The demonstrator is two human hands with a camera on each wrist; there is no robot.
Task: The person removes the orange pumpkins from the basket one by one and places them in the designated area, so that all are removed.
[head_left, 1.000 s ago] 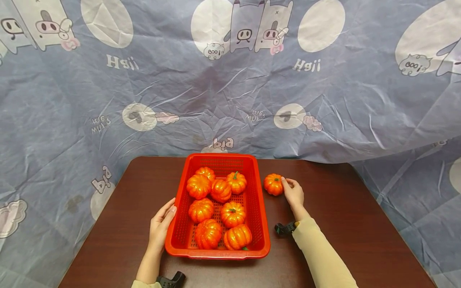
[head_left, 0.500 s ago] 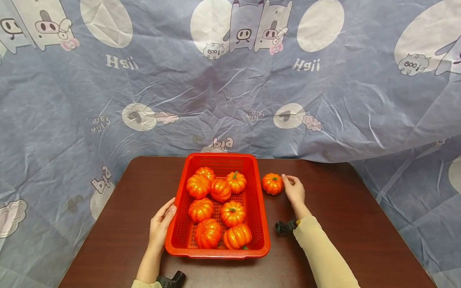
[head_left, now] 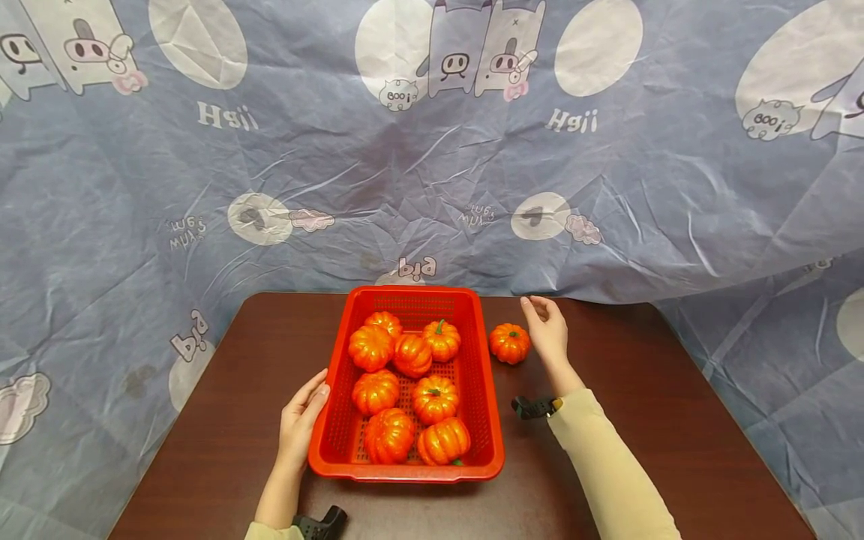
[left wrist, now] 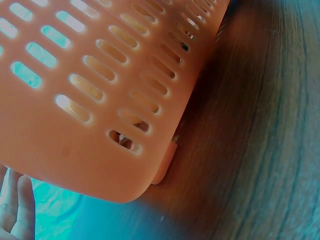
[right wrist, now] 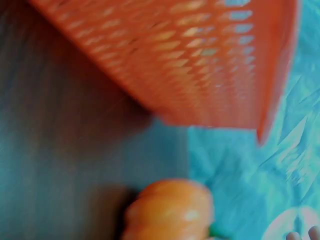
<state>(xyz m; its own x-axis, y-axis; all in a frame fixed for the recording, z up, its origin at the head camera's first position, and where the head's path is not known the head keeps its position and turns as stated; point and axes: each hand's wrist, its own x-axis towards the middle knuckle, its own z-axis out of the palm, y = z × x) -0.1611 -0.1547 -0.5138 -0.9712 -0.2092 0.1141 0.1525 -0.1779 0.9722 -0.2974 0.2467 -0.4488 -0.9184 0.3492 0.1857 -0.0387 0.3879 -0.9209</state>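
Observation:
A red plastic basket (head_left: 494, 420) with slotted walls holds several small orange pumpkins (head_left: 436, 400). Along its left side my left hand (head_left: 300, 424) rests against the outer rim with fingers and thumb extended; the left wrist view shows these fingers (left wrist: 20, 205) beside the rim. One more small pumpkin (head_left: 509, 343) sits on the table just right of the basket, close to its wall (right wrist: 172, 212). My right hand (head_left: 548, 334) is above and right of that pumpkin, apart from it, with loosely bent fingers and nothing in them.
The dark brown wooden table (head_left: 641, 420) extends to both sides of the basket. Behind it hangs a grey-blue cloth (head_left: 405, 165) with cartoon prints. Black camera mounts (head_left: 324, 523) are strapped to both wrists.
My right hand has let go of the pumpkin outside the basket and moved up and away from it. That pumpkin has shifted slightly left. My left hand stays at the basket's rim.

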